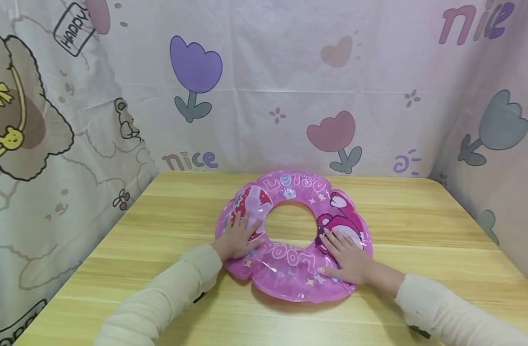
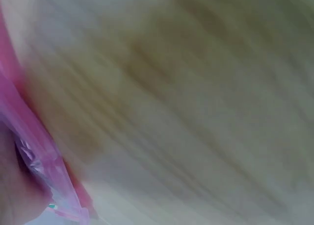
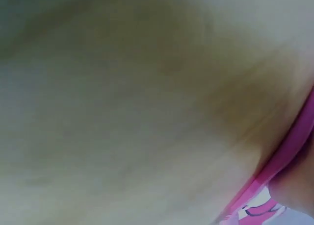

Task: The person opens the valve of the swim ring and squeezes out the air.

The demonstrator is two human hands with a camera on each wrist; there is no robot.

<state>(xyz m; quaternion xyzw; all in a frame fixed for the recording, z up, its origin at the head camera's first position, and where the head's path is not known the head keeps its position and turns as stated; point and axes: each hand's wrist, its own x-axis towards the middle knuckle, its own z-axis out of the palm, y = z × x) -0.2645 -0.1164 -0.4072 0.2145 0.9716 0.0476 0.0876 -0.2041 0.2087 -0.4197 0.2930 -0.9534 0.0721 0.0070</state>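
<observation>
A pink inflatable swim ring [image 1: 289, 274] with printed letters, strawberries and a bear lies flat on the wooden table. On its left side rests my left hand [image 1: 239, 236], fingers spread over the strawberry print. My right hand [image 1: 347, 257] lies on the right side, its straight fingers touching the bear print. In the left wrist view, part of the left hand [image 2: 19, 195] presses against the pink edge of the ring [image 2: 37, 132]. The right wrist view shows a bit of the right hand [image 3: 297, 186] against the ring's edge [image 3: 274, 168]. Both palms' undersides are hidden.
The light wooden table [image 1: 160, 211] extends around the ring on all sides. A printed cloth [image 1: 264, 57] with tulips, hearts and letters hangs behind the table, and patterned cloth also hangs at the left and right sides.
</observation>
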